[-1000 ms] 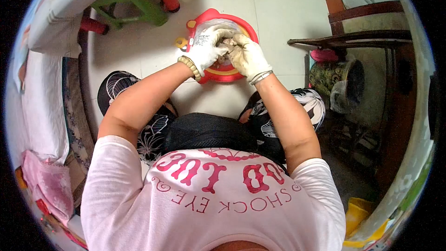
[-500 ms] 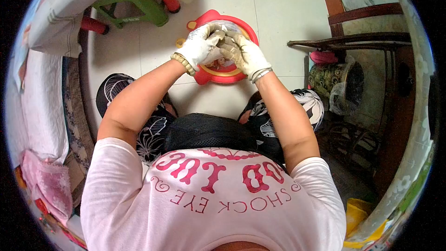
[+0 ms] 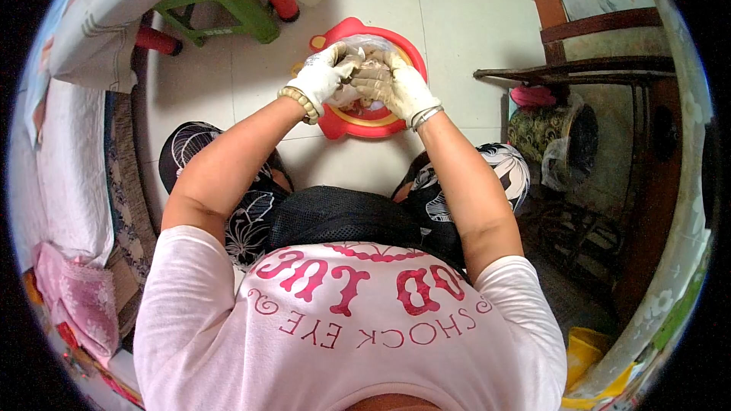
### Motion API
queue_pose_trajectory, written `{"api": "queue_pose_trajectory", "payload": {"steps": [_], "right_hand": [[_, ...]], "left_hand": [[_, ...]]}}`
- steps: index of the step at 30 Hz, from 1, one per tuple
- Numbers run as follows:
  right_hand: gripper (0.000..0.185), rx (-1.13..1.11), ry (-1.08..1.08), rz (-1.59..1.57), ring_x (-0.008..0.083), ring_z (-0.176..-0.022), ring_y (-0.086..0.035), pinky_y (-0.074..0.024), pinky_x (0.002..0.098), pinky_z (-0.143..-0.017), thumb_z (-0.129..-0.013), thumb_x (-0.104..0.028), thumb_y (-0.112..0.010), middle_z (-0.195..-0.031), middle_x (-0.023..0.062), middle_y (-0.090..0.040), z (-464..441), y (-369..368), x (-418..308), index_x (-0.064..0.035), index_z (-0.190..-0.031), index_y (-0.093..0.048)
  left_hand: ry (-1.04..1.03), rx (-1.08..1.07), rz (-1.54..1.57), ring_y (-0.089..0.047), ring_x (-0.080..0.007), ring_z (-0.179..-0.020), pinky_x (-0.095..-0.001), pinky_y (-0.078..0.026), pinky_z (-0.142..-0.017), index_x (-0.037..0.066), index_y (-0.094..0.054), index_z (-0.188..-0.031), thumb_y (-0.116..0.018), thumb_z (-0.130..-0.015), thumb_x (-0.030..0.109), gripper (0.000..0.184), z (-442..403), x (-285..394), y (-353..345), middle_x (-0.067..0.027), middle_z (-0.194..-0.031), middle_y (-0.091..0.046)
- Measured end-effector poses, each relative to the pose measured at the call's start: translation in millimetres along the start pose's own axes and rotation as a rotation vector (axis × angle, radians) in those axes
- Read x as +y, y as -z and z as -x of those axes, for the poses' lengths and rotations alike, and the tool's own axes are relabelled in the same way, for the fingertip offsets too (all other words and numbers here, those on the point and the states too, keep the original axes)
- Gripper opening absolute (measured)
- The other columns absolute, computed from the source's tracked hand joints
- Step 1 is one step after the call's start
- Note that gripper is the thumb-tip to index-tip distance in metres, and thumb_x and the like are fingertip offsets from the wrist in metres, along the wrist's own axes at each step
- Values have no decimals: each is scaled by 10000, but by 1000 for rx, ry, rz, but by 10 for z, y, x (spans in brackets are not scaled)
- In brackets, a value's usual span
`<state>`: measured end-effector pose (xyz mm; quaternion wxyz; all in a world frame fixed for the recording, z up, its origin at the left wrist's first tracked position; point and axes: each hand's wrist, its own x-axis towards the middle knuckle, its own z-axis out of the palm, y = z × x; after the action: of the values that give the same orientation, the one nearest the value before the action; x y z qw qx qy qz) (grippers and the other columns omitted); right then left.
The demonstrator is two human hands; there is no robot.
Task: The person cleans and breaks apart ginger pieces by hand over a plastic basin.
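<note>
Head camera looks down on a red round plastic vessel [image 3: 411, 46] which stands on the tiled floor [image 3: 464, 19], in front of the person's knees. Above the middle of this vessel, toward its far edge, a small lump [image 3: 373, 56] is between the two gloved hands. It is brownish-grey with some paler places, and its outline seems irregular; it is partly covered by the fingers, so I cannot tell its full form or what it is exactly.

The right hand [image 3: 400, 90] has the lump in its grasp, with the thumb on one side and the long fingers extended across on the near side. The glove is stained brown on these fingers. The left hand [image 3: 326, 76] is just beside, over the left edge of the vessel, with bent fingers close to the lump; whether they pinch something, I cannot tell.

A translucent plastic bag [image 3: 367, 41] lies along the vessel's far edge. Near the opposite edge, small brownish and pale bits [image 3: 365, 104] are visible inside a yellow ring. A green stool [image 3: 255, 24] stands on the floor, well apart, beyond the left hand.
</note>
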<state>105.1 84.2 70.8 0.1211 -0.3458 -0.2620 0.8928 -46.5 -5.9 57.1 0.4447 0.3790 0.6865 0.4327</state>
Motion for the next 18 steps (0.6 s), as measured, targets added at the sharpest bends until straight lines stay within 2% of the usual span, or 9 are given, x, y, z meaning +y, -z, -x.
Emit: {"api": "queue_pose_trajectory", "payload": {"steps": [2,6,8,9,11,12,14,15,18], "right_hand": [[457,-26,22,72,326,-840,-628,-533,384,-720,-963,-404,-323,-1039,228,-570,2,-7,-8,-34,-1222,-401],[439,56,17,193,305,-781,-643,-538,361,-666,-952,-419,-356,-983,194,-590,79,-124,-49,-60,-1196,-425],[350,-27,-64,312,215,-687,-642,-525,292,-570,-947,-382,-396,-884,111,-613,156,-210,-96,-92,-1121,-487],[350,-26,-64,312,215,-687,-642,-525,292,-570,-947,-382,-396,-884,111,-613,92,-131,-44,-92,-1121,-487],[288,-64,83,393,114,-579,-585,-471,232,-478,-945,-349,-428,-783,39,-606,-88,85,94,-99,-1046,-531],[288,-62,83,393,114,-579,-585,-471,232,-478,-945,-349,-428,-783,39,-606,-67,67,76,-99,-1046,-531],[252,-54,87,339,72,-490,-501,-409,207,-419,-942,-313,-444,-734,9,-590,-29,44,23,-100,-1012,-559],[252,-54,87,339,72,-490,-501,-409,207,-419,-942,-313,-444,-734,9,-590,-14,35,12,-100,-1012,-559],[256,57,164,490,71,-489,-483,-388,209,-413,-947,-293,-427,-723,4,-572,36,-12,15,-88,-1059,-533]], "left_hand": [[-82,15,143,-558,-96,-836,-260,-461,-782,36,-584,-1005,-622,-824,101,196,-14,-27,-28,-24,-912,-615],[-100,31,9,-568,-117,-862,-264,-460,-803,29,-584,-987,-647,-795,78,208,46,172,-15,-30,-925,-620],[-183,22,-156,-561,-134,-929,-269,-447,-847,30,-556,-1054,-646,-787,64,284,148,358,-25,-47,-1008,-609],[-184,21,-155,-561,-134,-929,-269,-447,-847,30,-556,-1054,-646,-787,64,284,144,343,-51,-47,-1008,-609],[-245,-8,-4,-540,-144,-984,-273,-427,-888,24,-502,-1151,-654,-776,64,406,134,290,-100,-67,-1083,-578],[-244,-10,-3,-540,-144,-984,-273,-427,-888,24,-502,-1151,-654,-776,64,406,151,332,-101,-67,-1083,-578],[-114,-122,317,-523,-146,-1018,-277,-416,-909,27,-458,-1213,-675,-787,112,485,180,416,-89,-72,-1132,-547],[-42,-158,498,-525,-148,-1007,-280,-418,-900,33,-469,-1212,-639,-842,205,442,175,433,-80,-66,-1095,-559],[111,-144,369,-516,-137,-1001,-271,-422,-881,34,-479,-1198,-566,-895,274,396,185,458,-64,-65,-1070,-568]]}}
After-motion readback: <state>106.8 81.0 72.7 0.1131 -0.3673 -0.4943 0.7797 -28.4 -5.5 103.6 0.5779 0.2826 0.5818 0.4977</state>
